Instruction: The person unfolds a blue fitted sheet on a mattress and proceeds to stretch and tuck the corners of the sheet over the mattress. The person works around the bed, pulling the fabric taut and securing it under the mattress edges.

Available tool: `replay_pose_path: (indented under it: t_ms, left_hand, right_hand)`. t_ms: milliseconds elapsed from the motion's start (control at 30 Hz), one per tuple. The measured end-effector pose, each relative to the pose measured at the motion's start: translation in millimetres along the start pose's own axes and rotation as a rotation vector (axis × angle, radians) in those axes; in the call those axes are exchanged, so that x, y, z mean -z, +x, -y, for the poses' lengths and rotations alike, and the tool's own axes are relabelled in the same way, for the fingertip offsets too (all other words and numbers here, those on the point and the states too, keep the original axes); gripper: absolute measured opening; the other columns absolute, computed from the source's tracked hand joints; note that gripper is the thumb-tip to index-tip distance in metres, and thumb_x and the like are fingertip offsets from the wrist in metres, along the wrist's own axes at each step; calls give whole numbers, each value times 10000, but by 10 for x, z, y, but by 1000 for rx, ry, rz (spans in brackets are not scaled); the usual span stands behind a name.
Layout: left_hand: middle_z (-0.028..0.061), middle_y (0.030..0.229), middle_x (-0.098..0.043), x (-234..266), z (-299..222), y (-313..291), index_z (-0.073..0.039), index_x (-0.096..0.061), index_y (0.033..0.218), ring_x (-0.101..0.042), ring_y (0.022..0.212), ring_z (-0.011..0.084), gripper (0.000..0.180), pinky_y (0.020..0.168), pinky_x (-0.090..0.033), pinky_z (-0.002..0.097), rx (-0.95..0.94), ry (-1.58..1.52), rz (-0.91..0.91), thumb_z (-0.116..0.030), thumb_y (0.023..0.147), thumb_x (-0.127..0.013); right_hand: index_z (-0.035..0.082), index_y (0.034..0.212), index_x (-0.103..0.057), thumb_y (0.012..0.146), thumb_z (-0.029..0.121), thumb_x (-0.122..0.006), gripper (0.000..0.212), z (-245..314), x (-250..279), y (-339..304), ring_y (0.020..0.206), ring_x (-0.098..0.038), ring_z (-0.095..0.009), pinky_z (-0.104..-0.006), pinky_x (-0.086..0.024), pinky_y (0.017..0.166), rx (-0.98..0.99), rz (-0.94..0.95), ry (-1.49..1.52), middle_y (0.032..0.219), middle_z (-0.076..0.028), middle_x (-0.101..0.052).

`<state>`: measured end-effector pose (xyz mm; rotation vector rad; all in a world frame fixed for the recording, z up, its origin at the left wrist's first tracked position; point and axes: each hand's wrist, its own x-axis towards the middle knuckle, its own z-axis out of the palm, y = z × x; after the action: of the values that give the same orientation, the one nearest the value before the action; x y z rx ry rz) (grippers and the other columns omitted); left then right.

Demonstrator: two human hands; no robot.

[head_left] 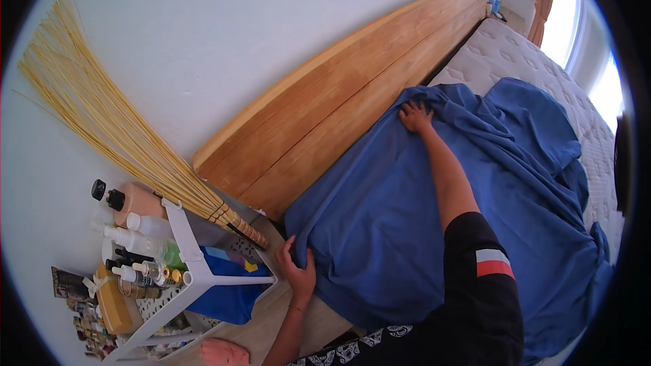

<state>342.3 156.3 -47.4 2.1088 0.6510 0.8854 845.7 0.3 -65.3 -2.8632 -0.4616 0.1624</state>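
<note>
A blue bed sheet (380, 210) lies rumpled over the near part of a white quilted mattress (488, 54). At the sheet's near left corner, beside the headboard's end, my left hand (296, 272) is curled around the cloth's edge, with sheet between thumb and fingers. Farther along, my right hand (416, 117) rests on the sheet next to the wooden headboard (339, 95), its fingers apart. Loose folds bunch up to the right of my right arm. The far part of the mattress shows bare.
A white shelf rack (193, 264) with bottles stands close to my left hand. A stick broom (135, 122) leans against the wall above it. A pink cloth-like item (224, 352) lies low at the left. Curtains (542, 0) hang by a bright window at far right.
</note>
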Motion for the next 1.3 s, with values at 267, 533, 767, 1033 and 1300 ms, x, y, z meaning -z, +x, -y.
replay_pose_path:
  t_ms: [267,533,767,1033,1300]
  left_hand:
    - [108,1034,-608,3,-14,310,-21,-527,1216,-586,988,211,360,913,-430,295,315,-453,-141,3,869,-619]
    - [160,1183,-487,195,-36,331,-67,-389,1341,-493,1135,275,627,978,-403,396,-3,50,226,-77,808,-719]
    - [154,1174,-481,296,-115,518,-90,-366,1375,-506,1086,265,674,960,-412,392,303,-365,447,9,793,-694]
    - [187,1121,-519,-131,-14,562,-48,-516,1252,-507,1051,335,429,965,-399,370,-88,170,80,49,836,-565]
    - [162,1210,-558,52,223,719,-40,-505,1292,-534,1106,236,364,984,-399,350,419,-430,116,-108,942,-575]
  right_hand:
    - [218,1451,-375,914,589,-413,653,-278,-83,216,1479,-67,-321,-681,-61,1103,46,-61,58,1603,-52,-154]
    - [101,1268,-503,867,432,-620,533,-92,-83,-1166,1218,-417,-346,-492,-317,1014,251,-367,151,1270,-138,-478]
    - [69,1053,-531,906,165,-546,177,-109,61,-575,999,-515,-283,-387,-411,817,423,-742,-42,1016,-96,-537]
    - [110,1165,-543,922,291,-550,303,113,-194,-140,1093,-510,-297,-467,-411,897,124,-422,-130,1129,-94,-561]
    - [72,1068,-589,871,256,-627,272,630,346,-1411,1083,-535,-341,-455,-451,860,476,-432,231,1100,-133,-605]
